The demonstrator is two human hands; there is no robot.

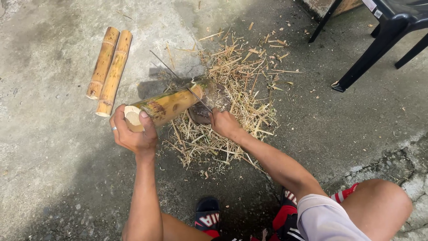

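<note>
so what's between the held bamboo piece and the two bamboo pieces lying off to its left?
Head view: only bare concrete ground between the held bamboo piece and the two bamboo pieces.

Two bamboo pieces (108, 69) lie left of the shavings pile (232, 102) (chair (379, 35) far right).

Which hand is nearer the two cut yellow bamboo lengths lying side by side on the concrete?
Left. The left hand grips a greenish bamboo pole just right of the two lengths; the right hand sits farther right, holding a blade.

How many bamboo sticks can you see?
3. One bamboo piece is held by the left hand, with the blade in the right hand across it. Two more lie side by side on the concrete, upper left.
</note>
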